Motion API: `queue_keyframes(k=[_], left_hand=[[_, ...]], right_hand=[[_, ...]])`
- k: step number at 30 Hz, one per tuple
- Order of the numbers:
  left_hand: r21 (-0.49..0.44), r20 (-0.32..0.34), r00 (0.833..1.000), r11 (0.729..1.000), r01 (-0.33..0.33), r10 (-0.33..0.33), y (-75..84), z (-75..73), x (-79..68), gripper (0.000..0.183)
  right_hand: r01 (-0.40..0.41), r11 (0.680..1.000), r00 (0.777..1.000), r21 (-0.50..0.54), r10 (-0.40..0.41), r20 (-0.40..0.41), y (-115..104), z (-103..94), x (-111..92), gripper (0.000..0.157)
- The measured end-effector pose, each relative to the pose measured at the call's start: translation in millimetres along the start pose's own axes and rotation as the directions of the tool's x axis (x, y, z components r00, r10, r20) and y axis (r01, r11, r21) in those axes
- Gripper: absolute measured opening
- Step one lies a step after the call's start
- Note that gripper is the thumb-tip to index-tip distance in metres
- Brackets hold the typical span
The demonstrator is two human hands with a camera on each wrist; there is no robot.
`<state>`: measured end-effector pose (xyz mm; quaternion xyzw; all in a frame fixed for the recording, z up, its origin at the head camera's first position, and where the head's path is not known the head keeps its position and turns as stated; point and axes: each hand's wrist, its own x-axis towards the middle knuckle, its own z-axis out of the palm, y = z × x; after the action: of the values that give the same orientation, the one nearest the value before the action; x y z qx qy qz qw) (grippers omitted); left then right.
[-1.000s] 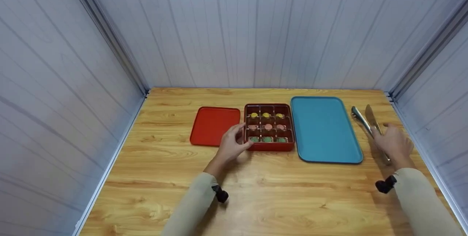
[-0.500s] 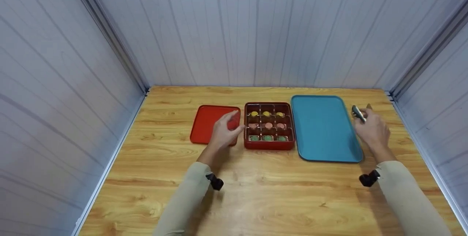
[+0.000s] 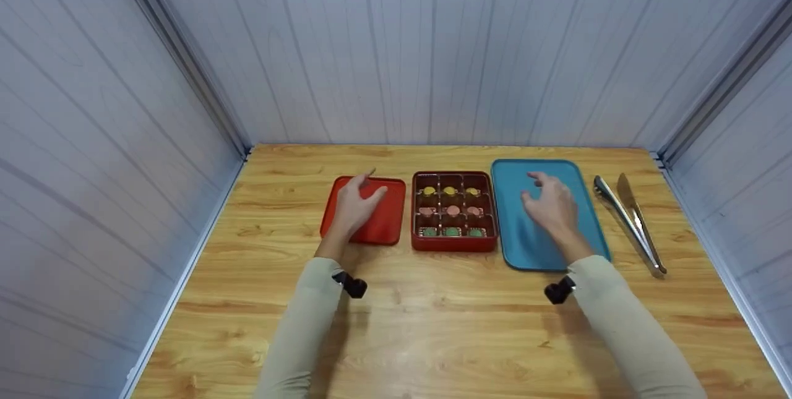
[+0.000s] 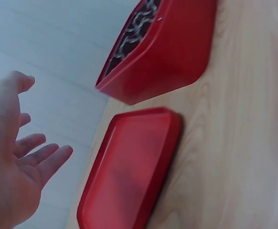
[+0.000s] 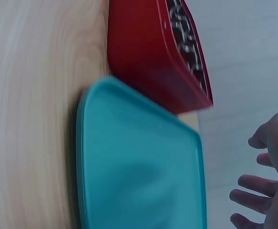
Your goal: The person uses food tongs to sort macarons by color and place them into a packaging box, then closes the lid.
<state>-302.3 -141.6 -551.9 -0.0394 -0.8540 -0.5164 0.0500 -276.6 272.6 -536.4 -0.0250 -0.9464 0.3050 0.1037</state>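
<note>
My left hand (image 3: 353,205) hovers over the red square lid (image 3: 386,221), fingers spread and holding nothing. In the left wrist view that hand (image 4: 15,157) is apart from both the lid (image 4: 129,171) and the box. Between my hands sits a red box (image 3: 455,244) with a clear divided insert; its compartments hold yellow, pink and green sweets (image 3: 453,211) in rows. Above the blue tray (image 3: 526,250) is my right hand (image 3: 552,204), its fingers loosely bent around nothing. The right wrist view shows the same hand (image 5: 272,181) raised clear of the tray (image 5: 129,157).
Metal tongs (image 3: 625,219) and a long flat-bladed knife or spatula (image 3: 630,195) lie side by side at the right of the wooden table (image 3: 445,331). Pale panel walls (image 3: 396,46) enclose the back and both sides. The box stands close to the blue tray.
The left hand has left the box's side and moved left over the lid. My right hand has come away from the tongs and knife, moving left over the blue tray.
</note>
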Motion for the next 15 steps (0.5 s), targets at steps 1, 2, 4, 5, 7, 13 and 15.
queue_keyframes(k=[1,2,4,5,7,13,15], left_hand=[[0.004,0.003,1.0,1.0,0.005,-0.005,-1.0,-3.0,1.1,0.062],[0.008,0.007,1.0,1.0,0.012,-0.012,-1.5,-6.2,2.0,0.063],[0.02,0.009,1.0,0.999,0.025,-0.026,-2.2,-11.8,4.1,0.064],[0.021,0.012,0.999,0.999,0.032,-0.032,-2.6,-14.5,5.3,0.064],[0.03,0.023,0.999,0.999,0.045,-0.046,-2.3,-20.8,6.3,0.066],[0.015,-0.012,0.996,0.996,0.084,-0.084,-10.1,-39.5,6.4,0.065],[0.015,-0.02,0.996,0.996,0.091,-0.091,-14.7,-45.5,5.8,0.065]], right_hand=[[0.003,1.0,1.0,0.01,-0.003,0.013,-6.9,4.6,0.3,0.049],[0.003,1.0,1.0,0.022,-0.004,0.021,-13.4,9.7,0.5,0.049],[0.007,0.999,0.999,0.043,-0.008,0.036,-26.7,19.2,0.3,0.049],[0.006,0.999,0.999,0.053,-0.008,0.043,-33.5,23.6,-0.1,0.05],[0.007,0.997,0.998,0.072,-0.011,0.056,-46.5,31.5,-1.1,0.05],[0.042,0.992,0.996,0.119,-0.05,0.068,-84.2,51.9,-3.3,0.051],[0.058,0.99,0.996,0.132,-0.066,0.058,-95.6,57.0,-3.3,0.05]])
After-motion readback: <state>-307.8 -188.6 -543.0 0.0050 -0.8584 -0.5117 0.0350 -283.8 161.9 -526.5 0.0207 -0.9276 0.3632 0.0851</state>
